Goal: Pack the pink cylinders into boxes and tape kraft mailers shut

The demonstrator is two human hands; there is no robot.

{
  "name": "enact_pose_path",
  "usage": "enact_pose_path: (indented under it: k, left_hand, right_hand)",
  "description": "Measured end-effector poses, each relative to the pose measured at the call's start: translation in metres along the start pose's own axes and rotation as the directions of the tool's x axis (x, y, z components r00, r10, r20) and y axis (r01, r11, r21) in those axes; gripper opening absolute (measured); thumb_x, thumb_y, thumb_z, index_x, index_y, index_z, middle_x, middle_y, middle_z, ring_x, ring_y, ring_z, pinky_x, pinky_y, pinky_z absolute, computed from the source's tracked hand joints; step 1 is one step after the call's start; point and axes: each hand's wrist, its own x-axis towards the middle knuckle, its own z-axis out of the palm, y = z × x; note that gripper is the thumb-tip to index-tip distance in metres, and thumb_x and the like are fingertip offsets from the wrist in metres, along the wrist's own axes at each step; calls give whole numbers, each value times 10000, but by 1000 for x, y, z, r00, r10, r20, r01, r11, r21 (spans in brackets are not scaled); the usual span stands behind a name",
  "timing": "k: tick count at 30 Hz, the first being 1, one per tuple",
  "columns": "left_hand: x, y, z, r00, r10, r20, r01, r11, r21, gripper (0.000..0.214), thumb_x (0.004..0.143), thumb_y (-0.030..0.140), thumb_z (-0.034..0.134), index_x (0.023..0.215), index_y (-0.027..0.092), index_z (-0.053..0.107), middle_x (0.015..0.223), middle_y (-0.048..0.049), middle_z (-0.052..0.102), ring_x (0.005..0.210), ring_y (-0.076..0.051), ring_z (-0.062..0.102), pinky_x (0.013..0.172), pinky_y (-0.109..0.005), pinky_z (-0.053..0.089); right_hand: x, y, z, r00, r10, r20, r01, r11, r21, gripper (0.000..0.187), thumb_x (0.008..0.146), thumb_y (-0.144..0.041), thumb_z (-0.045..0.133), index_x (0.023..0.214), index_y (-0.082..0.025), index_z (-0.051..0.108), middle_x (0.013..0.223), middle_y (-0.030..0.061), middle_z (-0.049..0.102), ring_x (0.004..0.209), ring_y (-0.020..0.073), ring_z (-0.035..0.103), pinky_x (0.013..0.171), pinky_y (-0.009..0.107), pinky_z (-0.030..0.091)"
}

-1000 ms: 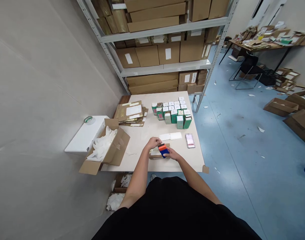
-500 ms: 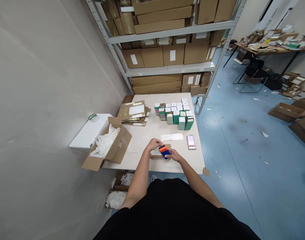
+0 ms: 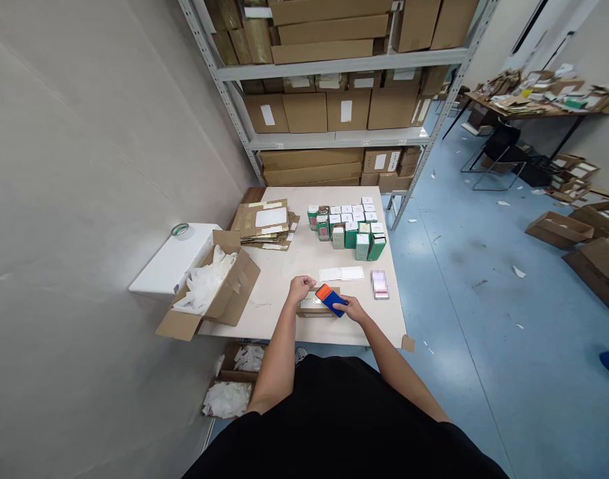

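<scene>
My right hand (image 3: 353, 308) grips the lower end of a small flat blue box with an orange end (image 3: 333, 301), tilted over a cardboard carton. What kind of thing the blue-and-orange box is, I cannot tell. My left hand (image 3: 301, 288) is closed in a pinch just left of its orange end; anything between the fingertips is too small to make out. Beneath both hands lies the small brown carton (image 3: 317, 313), with a white label and clear tape on top. Two white cards (image 3: 341, 273) lie just beyond it, and a clear case with pinkish contents (image 3: 379, 285) is to the right.
Green-and-white small boxes (image 3: 351, 229) stand grouped at the table's back right. Flattened cardboard (image 3: 261, 219) is stacked at back left. An open carton of white wrapping (image 3: 239, 293) sits at the left edge, beside a white box (image 3: 172, 263). A loaded shelf rack (image 3: 334, 138) stands behind.
My left hand has drawn left, away from the blue-and-orange box. In my right hand the box has turned to lie flatter, showing more of its blue face.
</scene>
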Motion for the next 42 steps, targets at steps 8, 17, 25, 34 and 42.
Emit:
enact_pose_path:
  k: [8, 17, 25, 34, 42]
  left_hand:
    - [11, -18, -37, 985, -50, -162, 43, 998, -46, 197, 802, 346, 678, 857, 193, 787, 954, -69, 797, 915, -213, 705, 883, -325, 537]
    - [-1, -106, -66, 947, -308, -87, 261, 901, -346, 358, 717, 420, 807, 945, 144, 802, 1040, -136, 796, 945, -214, 712, 810, -303, 567]
    - [7, -160, -40, 857, -512, -65, 383, 715, -585, 358, 597, 402, 906, 791, 135, 769, 760, -79, 761, 745, -163, 688, 688, -266, 539]
    - [11, -192, -21, 812, -577, 88, 484, 581, -655, 302, 611, 321, 920, 781, 136, 754, 736, -77, 751, 730, -172, 712, 710, -275, 541]
    - [18, -202, -4, 796, -581, 169, 526, 528, -666, 274, 654, 290, 924, 796, 137, 747, 784, -86, 763, 791, -192, 733, 788, -305, 562]
  right_hand:
    - [8, -8, -3, 999, 25, 38, -21, 994, -111, 558, 767, -595, 787, 1164, -203, 780, 1077, 73, 780, 1012, 322, 698, 951, 472, 527]
    - [44, -15, 28, 998, -55, -19, 37, 851, -523, 442, 797, -525, 785, 1127, -231, 794, 1021, 89, 781, 926, 302, 682, 882, 406, 500]
    - [68, -29, 43, 998, 53, -20, -51, 682, -730, 486, 890, -678, 642, 1022, -238, 800, 960, 51, 793, 863, 229, 701, 766, 281, 475]
    - [83, -45, 55, 982, 186, -27, -128, 552, -824, 480, 907, -666, 632, 1081, -248, 793, 1014, 48, 795, 942, 235, 719, 801, 270, 493]
    - [83, -54, 62, 966, 253, -55, -189, 545, -817, 473, 911, -627, 661, 1180, -257, 778, 1110, 53, 794, 1004, 243, 720, 861, 284, 514]
